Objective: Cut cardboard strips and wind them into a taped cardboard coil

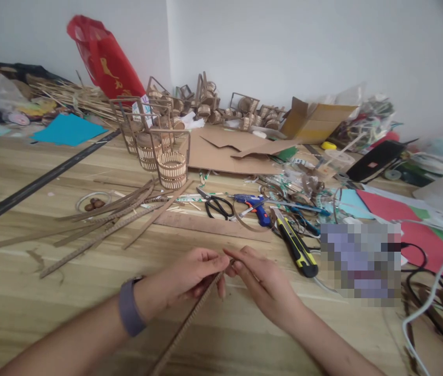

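Between both hands runs a long, thin brown strip [190, 318] with fine ridges along it, its lower end trailing toward me. My left hand [194, 274], with a grey band at the wrist, pinches the strip near its far end. At the very tip, my right hand [263, 282] grips it between thumb and forefinger; the tip itself is mostly covered by fingers. Just beyond the hands lies a flat brown strip [209, 225]. A yellow and black utility knife [295, 245] rests to the right of my right hand.
Loose brown strips [104, 230] spread at left. Behind them stand small slatted buckets [172, 169] with tall handles. Black-handled scissors [217, 205] and a blue glue gun [258, 206] lie mid-table. Cardboard [229, 151], a red bag [107, 62] and cables [436, 282] surround the area.
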`<state>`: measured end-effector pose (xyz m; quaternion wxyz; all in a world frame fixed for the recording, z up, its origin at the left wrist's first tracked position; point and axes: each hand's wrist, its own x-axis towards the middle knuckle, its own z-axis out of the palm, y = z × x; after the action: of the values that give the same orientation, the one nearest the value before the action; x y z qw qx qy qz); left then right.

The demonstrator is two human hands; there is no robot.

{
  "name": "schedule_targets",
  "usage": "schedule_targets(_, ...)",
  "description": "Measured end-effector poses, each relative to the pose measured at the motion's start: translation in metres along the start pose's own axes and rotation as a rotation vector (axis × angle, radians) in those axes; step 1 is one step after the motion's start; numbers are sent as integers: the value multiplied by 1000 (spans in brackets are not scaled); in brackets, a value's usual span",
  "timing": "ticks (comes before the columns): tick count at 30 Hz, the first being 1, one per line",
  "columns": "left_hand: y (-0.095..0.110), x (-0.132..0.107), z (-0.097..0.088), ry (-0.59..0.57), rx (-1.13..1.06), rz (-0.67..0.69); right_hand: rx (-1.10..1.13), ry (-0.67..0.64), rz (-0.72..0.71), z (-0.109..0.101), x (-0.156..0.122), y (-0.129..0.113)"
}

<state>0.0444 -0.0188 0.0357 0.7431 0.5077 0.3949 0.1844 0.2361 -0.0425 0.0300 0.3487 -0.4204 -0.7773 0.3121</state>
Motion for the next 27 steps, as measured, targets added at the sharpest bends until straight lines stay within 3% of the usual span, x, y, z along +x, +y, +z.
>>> schedule_targets(6, -3, 4, 0, 7, -78, -23, 28, -7, 36, 7, -1, -1)
schedule_targets(15, -11, 1, -7, -166, -135, -45, 632, -365, 236, -5, -3, 8)
schedule_targets(27, -15, 1, -6, -224, -167, -112, 629, -269, 236, 3, -7, 10)
